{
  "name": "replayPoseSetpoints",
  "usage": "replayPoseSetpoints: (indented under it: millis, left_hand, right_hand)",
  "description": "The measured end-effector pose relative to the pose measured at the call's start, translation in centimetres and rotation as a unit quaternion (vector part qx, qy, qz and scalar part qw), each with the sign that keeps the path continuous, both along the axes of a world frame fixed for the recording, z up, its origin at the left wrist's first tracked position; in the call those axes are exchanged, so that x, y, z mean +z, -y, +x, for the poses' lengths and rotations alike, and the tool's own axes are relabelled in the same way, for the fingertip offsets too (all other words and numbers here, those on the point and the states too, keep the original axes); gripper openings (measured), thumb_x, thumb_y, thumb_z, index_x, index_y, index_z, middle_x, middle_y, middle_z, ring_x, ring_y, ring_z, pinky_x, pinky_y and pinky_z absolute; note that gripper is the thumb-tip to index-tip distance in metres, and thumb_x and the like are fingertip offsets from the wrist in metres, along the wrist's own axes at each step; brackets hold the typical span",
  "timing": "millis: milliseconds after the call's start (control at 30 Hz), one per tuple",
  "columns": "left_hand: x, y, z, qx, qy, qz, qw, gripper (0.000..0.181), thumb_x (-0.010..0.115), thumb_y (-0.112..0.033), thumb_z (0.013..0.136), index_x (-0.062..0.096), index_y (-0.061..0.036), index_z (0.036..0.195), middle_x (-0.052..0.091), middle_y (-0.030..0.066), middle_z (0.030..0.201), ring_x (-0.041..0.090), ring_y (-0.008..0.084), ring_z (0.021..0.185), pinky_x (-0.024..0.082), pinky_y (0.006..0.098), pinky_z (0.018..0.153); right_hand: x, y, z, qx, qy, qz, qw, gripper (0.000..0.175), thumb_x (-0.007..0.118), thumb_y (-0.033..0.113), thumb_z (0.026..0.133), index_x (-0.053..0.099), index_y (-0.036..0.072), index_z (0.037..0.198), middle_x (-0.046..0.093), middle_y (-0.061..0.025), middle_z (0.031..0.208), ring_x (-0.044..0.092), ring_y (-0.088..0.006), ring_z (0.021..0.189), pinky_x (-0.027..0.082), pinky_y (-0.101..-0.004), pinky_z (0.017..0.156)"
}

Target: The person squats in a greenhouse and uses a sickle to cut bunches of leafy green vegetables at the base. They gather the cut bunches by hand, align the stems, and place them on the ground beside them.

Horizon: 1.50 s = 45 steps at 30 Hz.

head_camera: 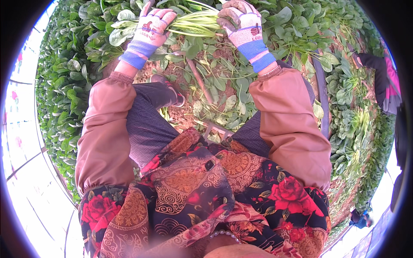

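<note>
My left hand (154,27), in a white knit glove with a blue cuff, is closed around a bunch of leafy greens (196,23) that look like spinach. The leaves point left and the pale stems run right towards my right hand (242,21). That hand wears a matching glove; its fingers are curled at the root end of the bunch, and whether they grip any stems cannot be told. Below the bunch, a tool's wooden handle (200,80) lies on soil and loose leaves between my legs.
Dense leafy plants (64,84) grow on the left. A dark hose or pipe (322,93) runs along the right, with cut bunches (359,119) lying beyond it. Another person's dark and pink clothing (384,80) shows at the far right. My shoe (169,90) rests on the soil.
</note>
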State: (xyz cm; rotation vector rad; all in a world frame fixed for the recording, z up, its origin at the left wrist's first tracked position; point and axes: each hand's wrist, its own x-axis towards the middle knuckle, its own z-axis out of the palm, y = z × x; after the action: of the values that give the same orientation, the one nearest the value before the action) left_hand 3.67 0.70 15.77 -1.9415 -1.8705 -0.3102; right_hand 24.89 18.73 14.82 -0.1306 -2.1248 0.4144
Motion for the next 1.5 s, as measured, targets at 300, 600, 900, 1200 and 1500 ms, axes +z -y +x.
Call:
replayPoseSetpoints:
  millis: [300,600,900,1200,1500]
  left_hand:
    - [-0.1,-0.3,0.3,0.009,-0.06,-0.01,0.998,0.053,0.078,-0.013,0.062,0.059,-0.0148,0.112,0.061,0.0044,0.119,0.059,0.0259,0.11,0.029,0.0542,0.112]
    - [-0.3,-0.3,0.4,0.024,-0.062,0.007,0.998,0.051,0.077,-0.011,0.061,0.061,-0.0142,0.11,0.063,0.0046,0.117,0.059,0.0249,0.109,0.029,0.0538,0.112]
    - [0.7,1.2,-1.3,0.001,-0.025,0.086,0.996,0.058,0.074,-0.008,0.059,0.061,-0.0109,0.116,0.063,0.0075,0.121,0.058,0.0287,0.112,0.027,0.0543,0.114]
    - [0.3,0.9,-1.1,-0.068,-0.036,0.071,0.995,0.055,0.07,-0.005,0.061,0.06,-0.0093,0.116,0.062,0.0083,0.122,0.059,0.0297,0.112,0.028,0.0575,0.112]
    - [-0.1,0.5,-0.4,-0.072,-0.027,0.042,0.996,0.057,0.072,-0.005,0.058,0.061,-0.0117,0.114,0.063,0.0068,0.118,0.06,0.027,0.109,0.029,0.056,0.112]
  right_hand:
    - [-0.2,1.1,-0.5,-0.059,0.016,-0.003,0.998,0.025,0.077,0.02,0.062,0.062,0.009,0.08,0.062,-0.0108,0.105,0.054,-0.0365,0.109,0.045,-0.0493,0.089]
    - [-5.1,-0.7,-2.9,0.166,-0.096,-0.451,0.872,0.012,0.062,0.002,0.078,0.06,0.004,0.09,0.061,-0.0109,0.1,0.06,-0.0271,0.086,0.049,-0.0373,0.069]
    - [-1.9,-6.9,3.6,0.052,-0.07,-0.349,0.933,0.008,0.058,0.01,0.09,0.062,0.003,0.094,0.061,-0.0084,0.084,0.058,-0.0234,0.079,0.047,-0.0354,0.075]
    - [0.1,-3.2,2.6,-0.008,0.105,0.075,0.992,0.055,0.062,0.01,0.083,0.053,0.021,0.136,0.052,-0.0066,0.139,0.043,-0.0367,0.131,0.035,-0.0516,0.107]
    - [-1.3,-2.8,1.7,-0.005,0.245,0.09,0.965,0.036,0.065,0.029,0.08,0.06,0.018,0.114,0.064,-0.0083,0.115,0.056,-0.03,0.112,0.035,-0.0521,0.102]
